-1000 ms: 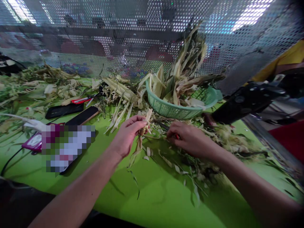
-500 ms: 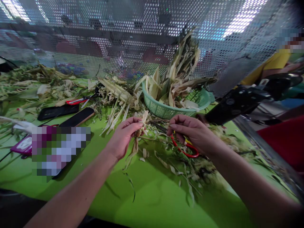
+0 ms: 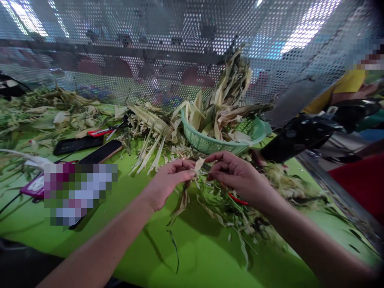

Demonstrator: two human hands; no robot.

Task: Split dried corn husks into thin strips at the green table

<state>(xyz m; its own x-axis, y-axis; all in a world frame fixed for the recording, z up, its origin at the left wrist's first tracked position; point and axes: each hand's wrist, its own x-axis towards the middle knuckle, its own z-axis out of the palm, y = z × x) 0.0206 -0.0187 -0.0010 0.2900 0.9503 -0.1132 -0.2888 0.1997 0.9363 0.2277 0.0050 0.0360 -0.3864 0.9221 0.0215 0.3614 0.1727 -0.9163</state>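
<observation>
Counting two bare hands over one green table (image 3: pixel 213 256), about midway between left and right edges. Pinching one pale husk piece (image 3: pixel 199 164) with left hand (image 3: pixel 171 180), pressing thumb against fingers; keeping the piece above mid-table. Spotting one brownish strip (image 3: pixel 181 202) hanging below left hand. Holding right hand (image 3: pixel 232 172) just beside the piece, thumb and forefinger parted, other fingers curled; being unable to confirm contact between forefinger and piece. Noting one red handle (image 3: pixel 238 199) below right hand, partly hidden. Counting one green basket (image 3: pixel 207 143) toward far edge, carrying several dried husks (image 3: pixel 223 96), too tangled for counting. Logging one black phone (image 3: pixel 78 145), one brown-edged phone (image 3: pixel 100 153), one pixelated item (image 3: pixel 87 196) and one purple object (image 3: pixel 31 186) toward left edge. Adding one red-handled tool (image 3: pixel 102 132) behind the phones. Seeing heaped leaf scraps (image 3: pixel 54 116) along far-left corner, uncounted. Finding one metal mesh (image 3: pixel 135 24) behind far edge, one black machine part (image 3: pixel 300 134) by right edge, one yellow sleeve (image 3: pixel 351 85) of another person beyond.
</observation>
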